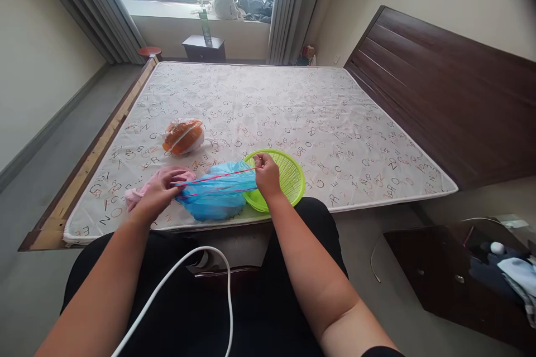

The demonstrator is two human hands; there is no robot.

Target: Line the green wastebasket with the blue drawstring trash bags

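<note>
Between my two hands a blue plastic bag (215,198) is stretched sideways, its thin red string or edging pulled taut across the top. My left hand (160,192) pinches the bag's left end, and my right hand (268,174) pinches the right end. Behind the right hand sits a lime-green plastic basket (295,175), partly covered by the bag and the hand. A pink cloth (138,194) lies under and beside my left hand. Farther back on the mattress (259,100) rests an orange and white bundle in clear plastic (183,136). The bag's contents, if any, cannot be made out.
A white cable (201,248) loops in front of my lap. The mattress edge runs just past my knees. At the right stands a dark cabinet (435,273) with cloth items on top. A headboard (444,83) rises at the right; a nightstand (204,47) holding a green bottle stands beyond.
</note>
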